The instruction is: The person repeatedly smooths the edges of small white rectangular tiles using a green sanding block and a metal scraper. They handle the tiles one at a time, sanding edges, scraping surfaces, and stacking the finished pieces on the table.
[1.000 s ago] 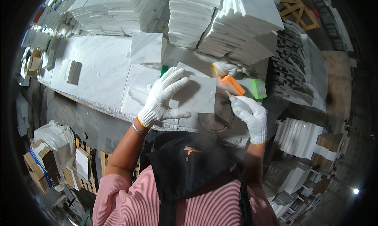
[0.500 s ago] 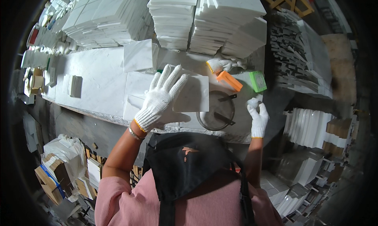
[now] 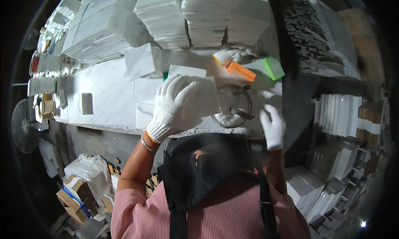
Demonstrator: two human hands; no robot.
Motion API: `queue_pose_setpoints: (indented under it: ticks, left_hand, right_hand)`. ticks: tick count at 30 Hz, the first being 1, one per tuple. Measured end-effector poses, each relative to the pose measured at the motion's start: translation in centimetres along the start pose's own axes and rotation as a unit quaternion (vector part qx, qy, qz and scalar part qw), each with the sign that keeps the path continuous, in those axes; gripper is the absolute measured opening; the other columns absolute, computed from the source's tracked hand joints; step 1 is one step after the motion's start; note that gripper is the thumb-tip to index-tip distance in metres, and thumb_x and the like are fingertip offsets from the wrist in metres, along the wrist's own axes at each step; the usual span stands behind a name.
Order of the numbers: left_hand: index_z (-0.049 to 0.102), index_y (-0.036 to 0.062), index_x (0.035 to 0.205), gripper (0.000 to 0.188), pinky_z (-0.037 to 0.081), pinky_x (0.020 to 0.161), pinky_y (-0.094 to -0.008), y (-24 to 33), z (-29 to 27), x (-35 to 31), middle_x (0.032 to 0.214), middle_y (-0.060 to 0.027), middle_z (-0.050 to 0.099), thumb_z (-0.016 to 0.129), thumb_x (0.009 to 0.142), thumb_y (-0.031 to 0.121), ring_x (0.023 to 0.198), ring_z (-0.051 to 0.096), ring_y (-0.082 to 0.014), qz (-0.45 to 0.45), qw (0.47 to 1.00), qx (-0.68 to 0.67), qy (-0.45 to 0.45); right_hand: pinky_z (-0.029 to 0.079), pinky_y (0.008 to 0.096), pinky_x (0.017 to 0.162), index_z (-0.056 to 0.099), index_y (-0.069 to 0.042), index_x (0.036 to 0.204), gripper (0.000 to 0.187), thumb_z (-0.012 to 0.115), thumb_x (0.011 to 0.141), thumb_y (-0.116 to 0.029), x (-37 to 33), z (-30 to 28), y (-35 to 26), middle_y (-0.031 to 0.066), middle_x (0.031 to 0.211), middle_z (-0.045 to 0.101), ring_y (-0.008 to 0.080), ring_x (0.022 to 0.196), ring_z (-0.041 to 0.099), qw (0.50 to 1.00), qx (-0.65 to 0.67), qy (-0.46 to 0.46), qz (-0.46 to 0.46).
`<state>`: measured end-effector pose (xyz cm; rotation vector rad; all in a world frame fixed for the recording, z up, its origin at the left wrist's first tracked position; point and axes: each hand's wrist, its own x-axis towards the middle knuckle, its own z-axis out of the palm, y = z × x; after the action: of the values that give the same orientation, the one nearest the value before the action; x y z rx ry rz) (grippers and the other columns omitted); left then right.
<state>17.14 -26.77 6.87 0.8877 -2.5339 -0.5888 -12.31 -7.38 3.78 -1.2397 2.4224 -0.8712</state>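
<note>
My left hand (image 3: pixel 171 106), in a white knitted glove, lies over the left part of a white marble tile (image 3: pixel 208 97). Its fingers curl across the tile and the thumb is along the near edge, closed on it. My right hand (image 3: pixel 273 128), gloved too, hovers by the table's right end with thumb and forefinger apart and nothing visible between them. Just beyond it a small whitish lump (image 3: pixel 265 94) rests on the tabletop. Between the hands stands a round metal band (image 3: pixel 250 99) with two dark brackets; something white shows inside it.
Behind the ring lie an orange block (image 3: pixel 242 71), a green block (image 3: pixel 272 68) and a spare glove (image 3: pixel 235 55). Tall stacks of marble tiles (image 3: pixel 162 22) line the far side. A loose tile (image 3: pixel 140 61) leans left of centre; small pieces (image 3: pixel 86 103) stand further left.
My right hand has let go of the whitish lump, which is now on the table, and drawn back a little. My left fingers have curled. The view has shifted slightly.
</note>
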Motion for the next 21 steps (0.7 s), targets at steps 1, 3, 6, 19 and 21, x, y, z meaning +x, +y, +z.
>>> queue_pose_setpoints:
  ticks: [1, 3, 6, 19, 21]
  left_hand:
    - [0.056, 0.0147, 0.14, 0.093, 0.039, 0.109, -0.0569, 0.4, -0.1, -0.1, 0.14, -0.0177, 0.052, 0.088, 0.055, 0.032, 0.133, 0.048, -0.0429, 0.011, 1.0, 0.004, -0.004]
    - [0.056, 0.0153, 0.14, 0.092, 0.04, 0.107, -0.0555, 1.1, -0.3, -0.2, 0.139, -0.018, 0.052, 0.087, 0.055, 0.032, 0.131, 0.049, -0.043, 0.034, 0.999, 0.012, -0.011]
    - [0.058, 0.0143, 0.137, 0.082, 0.04, 0.107, -0.0542, 2.2, -0.1, 0.4, 0.138, -0.0198, 0.053, 0.084, 0.061, 0.03, 0.129, 0.05, -0.043, 0.078, 0.996, 0.036, -0.019]
    - [0.059, 0.0048, 0.131, 0.076, 0.037, 0.108, -0.0547, 4.0, 2.1, 2.8, 0.135, -0.0228, 0.05, 0.08, 0.062, 0.031, 0.127, 0.048, -0.0436, 0.115, 0.983, 0.117, -0.088]
    - [0.064, 0.007, 0.124, 0.067, 0.038, 0.107, -0.0548, 4.6, 1.8, 3.2, 0.134, -0.0231, 0.051, 0.079, 0.063, 0.029, 0.126, 0.048, -0.0431, 0.101, 0.983, 0.116, -0.098]
  right_hand:
    - [0.054, 0.0356, 0.087, 0.073, -0.007, 0.111, 0.021, 0.073, 0.092, -0.017, -0.5, 0.4, -0.4, 0.0116, 0.106, 0.073, 0.0271, 0.096, 0.071, 0.999, -0.026, -0.014, -0.037]
    - [0.055, 0.039, 0.083, 0.075, -0.013, 0.114, 0.028, 0.075, 0.088, -0.025, -1.2, 1.5, -0.5, 0.012, 0.105, 0.074, 0.0326, 0.094, 0.071, 0.988, -0.137, -0.063, -0.033]
    - [0.056, 0.0404, 0.08, 0.076, -0.015, 0.111, 0.026, 0.074, 0.09, -0.031, -1.3, 2.9, -0.2, 0.0122, 0.096, 0.074, 0.0337, 0.089, 0.071, 0.992, -0.065, -0.094, -0.055]
    - [0.056, 0.0356, 0.081, 0.076, -0.003, 0.103, 0.02, 0.075, 0.088, -0.016, 1.2, 3.8, -1.4, 0.0176, 0.099, 0.075, 0.0315, 0.091, 0.073, 0.994, 0.096, -0.047, -0.022]
    - [0.056, 0.0335, 0.081, 0.076, -0.004, 0.107, 0.023, 0.075, 0.089, -0.019, 1.2, 3.6, -1.5, 0.0159, 0.1, 0.076, 0.0262, 0.09, 0.073, 0.993, 0.057, -0.104, 0.018]
